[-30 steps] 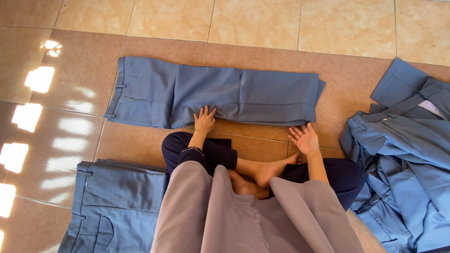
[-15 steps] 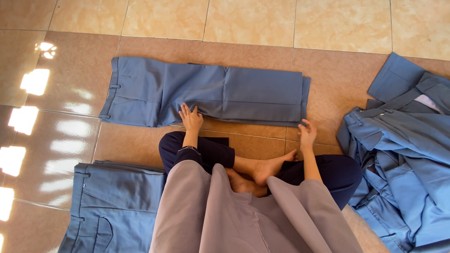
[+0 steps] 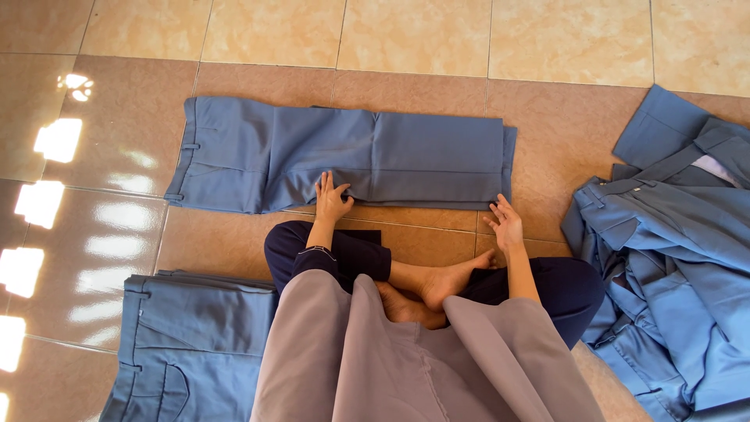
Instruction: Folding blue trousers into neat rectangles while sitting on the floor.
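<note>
The left hand [image 3: 332, 198] lies flat and open on the folded blue trousers [image 3: 351, 156] on the floor; the right hand [image 3: 506, 224], open, touches their near corner. Folding seems half done; another fold would need both hands gripping one end.

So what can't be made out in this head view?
- Folded trousers at lower left: cut off by the bottom edge, part under the grey garment.
- Pile of blue clothes: runs off the right edge; the count of pieces is unclear.
- Left hand and right hand on the laid-out trousers: palms face down, so any pinch of cloth is hidden.
</note>
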